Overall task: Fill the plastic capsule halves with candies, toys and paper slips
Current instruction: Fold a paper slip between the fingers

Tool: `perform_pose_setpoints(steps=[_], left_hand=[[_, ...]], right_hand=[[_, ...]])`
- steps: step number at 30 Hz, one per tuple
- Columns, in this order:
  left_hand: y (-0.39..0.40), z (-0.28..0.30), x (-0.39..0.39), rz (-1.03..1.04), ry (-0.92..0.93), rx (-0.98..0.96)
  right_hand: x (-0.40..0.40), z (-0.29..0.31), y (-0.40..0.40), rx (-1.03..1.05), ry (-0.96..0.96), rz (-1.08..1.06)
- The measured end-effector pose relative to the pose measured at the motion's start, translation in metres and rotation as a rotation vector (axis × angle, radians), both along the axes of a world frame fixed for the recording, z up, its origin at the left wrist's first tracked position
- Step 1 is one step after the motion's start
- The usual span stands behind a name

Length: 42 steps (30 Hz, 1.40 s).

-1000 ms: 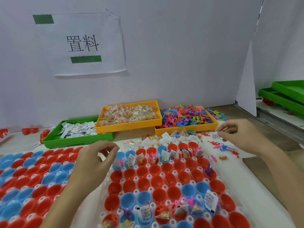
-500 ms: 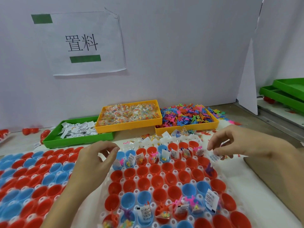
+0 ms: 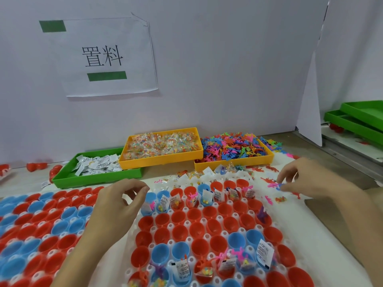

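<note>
- Since a moment ago, right hand (image 3: pixel 306 179) has gone back right of the capsule tray (image 3: pixel 207 228), pinching a blue toy (image 3: pixel 280 185).
- Left hand (image 3: pixel 120 204) hovers at the tray's left edge, fingers loosely curled, holding nothing.

I assess this as a small packing or assembly workstation. A printed sign (image 3: pixel 105 56) with Chinese characters and green bars is taped to a plain white partition (image 3: pixel 228 69). Sorting trays line the bench: a green tray (image 3: pixel 93 180) of paper slips, a yellow tray (image 3: pixel 161 160) of wrapped candies, another yellow tray (image 3: pixel 234 163) of plastic toys. Moulded white racks (image 3: pixel 294 228) hold rows of capsule halves. Stacked green trays (image 3: pixel 356 123) sit beyond the partition.
</note>
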<state>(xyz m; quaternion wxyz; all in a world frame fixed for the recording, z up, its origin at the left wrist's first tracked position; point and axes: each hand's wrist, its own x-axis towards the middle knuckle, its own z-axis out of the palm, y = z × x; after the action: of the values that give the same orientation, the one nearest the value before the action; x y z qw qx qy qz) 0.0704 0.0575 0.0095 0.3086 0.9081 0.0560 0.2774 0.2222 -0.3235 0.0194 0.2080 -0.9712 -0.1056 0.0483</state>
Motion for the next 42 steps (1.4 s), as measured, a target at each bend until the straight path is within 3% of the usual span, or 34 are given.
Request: perform_pose_setpoints(steps=[3,11,13,16,22,26,35,42], left_hand=[[0.000,0.000,0.000,-0.011,0.001,-0.001],[0.001,0.000,0.000,-0.003,-0.008,0.012],[0.000,0.000,-0.001,-0.007,-0.008,0.004],[-0.005,0.003,-0.001,-0.042,-0.032,-0.010],[-0.050,0.024,0.009,-0.263,-0.059,-0.136],[-0.080,0.035,0.029,-0.391,0.052,-0.139],[-0.106,0.021,0.050,-0.434,0.276,-0.290],[-0.101,0.023,0.051,-0.509,0.246,-0.525]], right_hand=[[-0.005,0.000,0.006,-0.078,0.154,0.087],[-0.001,-0.004,0.008,-0.091,0.068,0.062],[-0.001,-0.003,0.007,-0.018,0.003,0.043],[-0.003,0.000,0.015,0.282,-0.055,0.067],[-0.030,0.013,0.066,0.653,-0.072,0.343],[-0.043,0.015,0.085,0.716,-0.020,0.417],[-0.051,0.014,0.097,0.729,-0.017,0.418],[-0.054,0.021,0.094,0.742,0.025,0.451]])
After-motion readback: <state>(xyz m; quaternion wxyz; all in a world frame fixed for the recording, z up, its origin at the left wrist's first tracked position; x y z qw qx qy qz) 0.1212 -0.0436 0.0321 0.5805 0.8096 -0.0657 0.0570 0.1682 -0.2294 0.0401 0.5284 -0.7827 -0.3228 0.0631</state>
